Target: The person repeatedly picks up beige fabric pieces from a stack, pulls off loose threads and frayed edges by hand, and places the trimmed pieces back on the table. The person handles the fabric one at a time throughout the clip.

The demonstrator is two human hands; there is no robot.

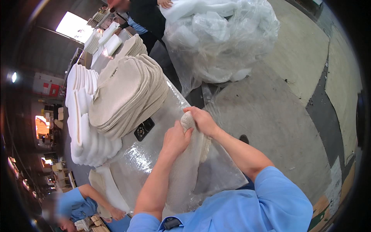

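Both my hands grip the far end of a long beige fleecy fabric cover (181,170), which lies along the table toward my body. My left hand (177,138) is closed on its left edge, thumb toward the tip. On the other side, my right hand (201,120) pinches the rounded tip from the right. Between the two hands the end bulges up in a rounded lump. A paler fluffy edge shows along the cover's right side. Beyond my left hand, a tall stack of beige fleecy pieces (123,92) stands on the table.
White padding pieces (87,127) are piled left of the beige stack. A black phone (144,129) lies beside it on the plastic-covered table (135,158). A large clear bag of white stuffing (220,42) stands past the table's right edge. Co-workers are at far left (77,205) and behind (145,17).
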